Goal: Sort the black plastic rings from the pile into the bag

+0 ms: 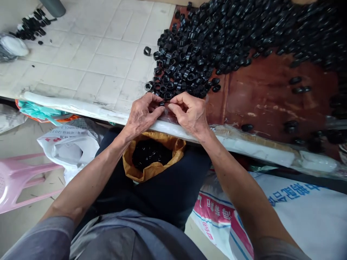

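My left hand (143, 111) is at the table's front edge, thumb and index finger pinching a small black plastic ring (162, 103). Close beside it, my right hand (190, 111) has its fingertips pressed together; whatever they may hold is too small to make out. Just beyond both hands lies a large heap of black plastic rings (187, 68), spreading to the back right. Between my legs, below the table edge, a yellow sack (177, 153) stands with its mouth open and many small black pieces (149, 153) inside.
A brown sheet (252, 90) covers the table's right side; pale tiled covering (114, 54) is on the left. Small black parts (32, 27) lie far left near a grey cylinder (54, 7). White sacks (73, 144) and a pink stool (18, 177) stand below left; a printed sack (306, 216) lies right.
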A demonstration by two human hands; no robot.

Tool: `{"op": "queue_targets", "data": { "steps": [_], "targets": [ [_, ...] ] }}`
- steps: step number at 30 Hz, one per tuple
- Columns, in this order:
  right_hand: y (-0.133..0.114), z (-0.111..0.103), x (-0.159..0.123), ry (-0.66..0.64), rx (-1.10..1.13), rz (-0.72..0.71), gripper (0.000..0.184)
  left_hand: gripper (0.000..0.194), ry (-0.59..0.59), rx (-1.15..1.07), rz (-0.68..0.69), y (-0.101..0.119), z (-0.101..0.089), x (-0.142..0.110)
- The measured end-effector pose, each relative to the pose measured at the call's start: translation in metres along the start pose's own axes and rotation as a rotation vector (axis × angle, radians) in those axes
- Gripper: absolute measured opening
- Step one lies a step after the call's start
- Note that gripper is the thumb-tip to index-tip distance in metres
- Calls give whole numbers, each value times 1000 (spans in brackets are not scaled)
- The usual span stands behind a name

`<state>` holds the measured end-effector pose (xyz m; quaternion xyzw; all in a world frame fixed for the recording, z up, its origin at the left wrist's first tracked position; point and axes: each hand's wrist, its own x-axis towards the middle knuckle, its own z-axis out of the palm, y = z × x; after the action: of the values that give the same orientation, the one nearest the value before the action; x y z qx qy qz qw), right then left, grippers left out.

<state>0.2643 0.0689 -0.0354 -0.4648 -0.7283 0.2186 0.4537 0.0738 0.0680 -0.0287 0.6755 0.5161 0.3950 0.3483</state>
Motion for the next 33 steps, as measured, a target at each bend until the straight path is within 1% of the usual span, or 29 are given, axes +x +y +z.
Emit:
{"op": "queue_targets", "data": {
  "steps": [3, 5, 6, 8, 9, 11, 13, 14, 15, 16, 18, 20, 22, 25, 28, 30, 33],
  "targets": [
    [-4, -4, -7, 64, -38, -155, 11, 23, -19, 0, -44, 3, 0, -1],
    [-4, -4, -11, 82, -52, -214, 12, 23, -40, -3, -75, 3, -1, -1],
    [-3, -4, -12, 74, -57, -220, 11, 23, -56, -7, -84, 3, -2, 0],
    [-2, -4, -12, 70, -64, -178, 9, 22, -92, -25, -88, 3, -4, 0],
    [-1, -5, -11, 94, -68, -131, 8, 22, -106, -39, -83, 3, -6, -1],
    [-1, -10, -8, 229, -88, -19, 6, 23, -117, -71, -64, 4, -10, -2],
    [2, -20, -7, 431, -123, 73, 7, 24, -106, -87, -53, 3, -13, -3],
    [4, -25, -7, 511, -139, 116, 8, 25, -104, -81, -61, 2, -14, -2],
    [7, -31, -8, 534, -150, 162, 8, 25, -105, -79, -70, 0, -15, -1],
    [11, -36, -10, 504, -146, 202, 7, 25, -99, -90, -68, -1, -15, 1],
    [18, -43, -15, 365, -126, 252, 4, 24, -103, -114, -76, -5, -15, 4],
    [22, -45, -20, 245, -136, 253, 4, 23, -103, -130, -83, -7, -14, 5],
    [24, -41, -23, 195, -171, 231, 11, 23, -102, -135, -90, -7, -15, 5],
    [23, -31, -19, 121, -248, 154, 20, 23, -101, -135, -94, -7, -15, 4],
    [20, -21, -11, 42, -352, 83, 17, 22, -94, -130, -97, -4, -16, 5],
    [19, -16, -6, -4, -399, 68, 12, 21, -85, -124, -99, -3, -16, 6],
    [18, -7, -2, -44, -360, 34, 9, 21, -75, -123, -105, -3, -16, 6]
  ]
}}
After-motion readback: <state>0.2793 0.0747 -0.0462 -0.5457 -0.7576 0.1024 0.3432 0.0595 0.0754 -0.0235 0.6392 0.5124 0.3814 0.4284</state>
